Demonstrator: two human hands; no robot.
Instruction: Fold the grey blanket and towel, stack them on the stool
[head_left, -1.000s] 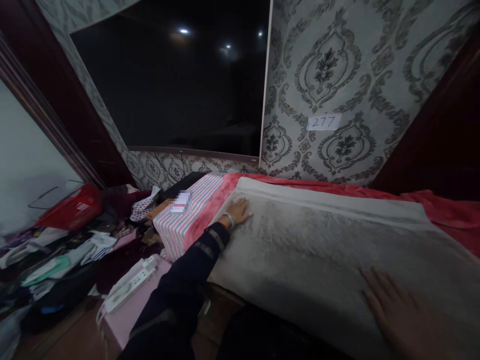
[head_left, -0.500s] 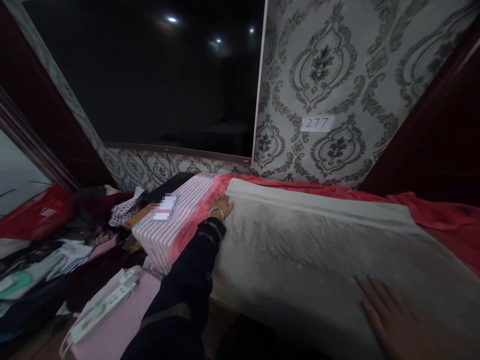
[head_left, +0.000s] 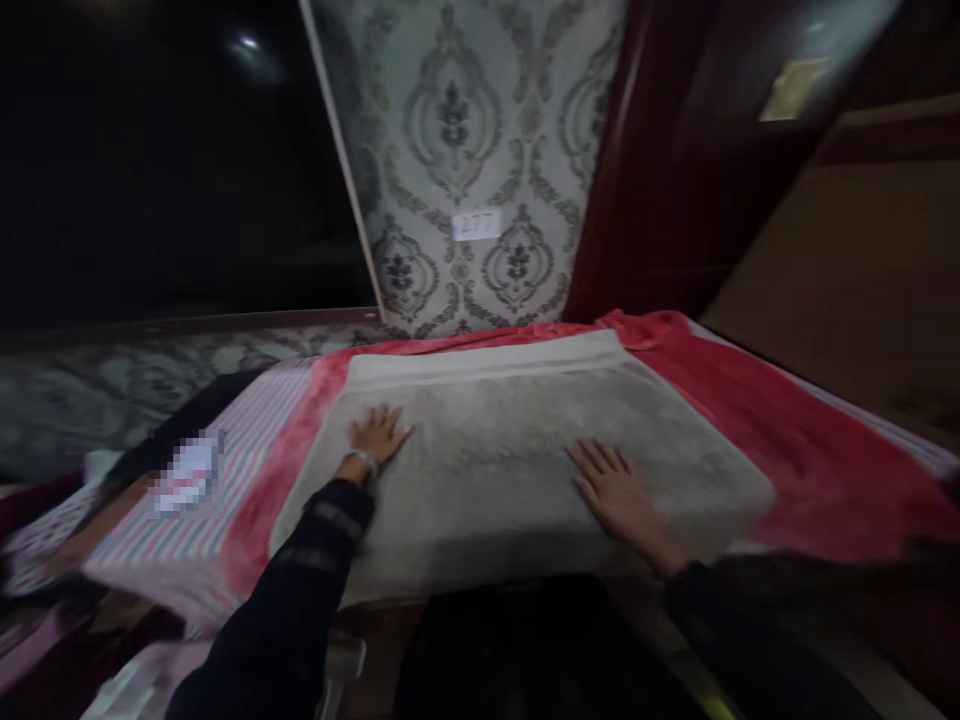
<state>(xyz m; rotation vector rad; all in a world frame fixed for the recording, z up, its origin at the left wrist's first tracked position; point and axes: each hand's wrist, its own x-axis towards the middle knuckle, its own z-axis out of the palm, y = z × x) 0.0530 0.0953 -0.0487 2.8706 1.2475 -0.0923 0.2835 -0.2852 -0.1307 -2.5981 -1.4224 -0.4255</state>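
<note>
A grey plush cloth [head_left: 480,480] with a paler band along its far edge lies spread over a red blanket [head_left: 720,430]. On the left part of the grey cloth my left hand [head_left: 377,434] rests palm down, fingers spread, a bracelet at the wrist. Toward the cloth's right side lies my right hand [head_left: 611,492], also flat with fingers apart. Neither hand grips anything. The cloth's near edge drops over the front of the surface beneath it.
A striped cloth [head_left: 195,490] shows under the blanket at left, with a blurred-out white item [head_left: 187,474] on it. Behind are a dark television [head_left: 187,180] and a patterned wall bearing a paper marked 277 [head_left: 477,224]. A dark red pillar [head_left: 660,150] stands right.
The view has swung right. My left hand has shifted from the cloth's left edge inward onto it. My right hand still lies flat on the cloth, now shown more fully.
</note>
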